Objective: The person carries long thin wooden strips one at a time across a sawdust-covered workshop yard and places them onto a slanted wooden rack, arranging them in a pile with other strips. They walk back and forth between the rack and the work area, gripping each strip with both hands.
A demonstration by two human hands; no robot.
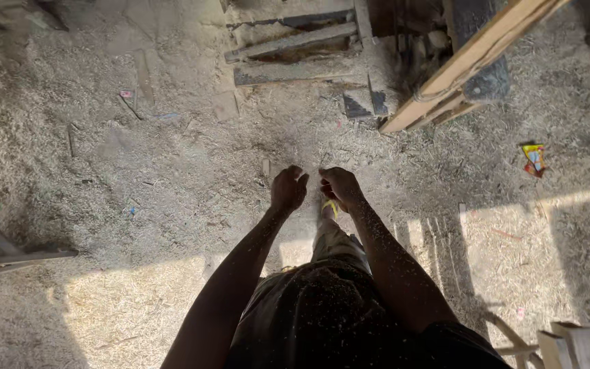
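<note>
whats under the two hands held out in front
Below the left hand and right hand lies a sawdust-covered floor and a foot in a yellow-strapped sandal. The sawdust covers the ground itself.

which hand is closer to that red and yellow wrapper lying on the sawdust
Right. The right hand is nearer the wrapper, which lies far off to its right; the left hand is farther away.

Floor (138, 171) matt, rough with sawdust; planks (472, 58) bare raw wood; wrapper (534, 159) glossy plastic; forearms (390, 253) flecked with wood dust.
</note>
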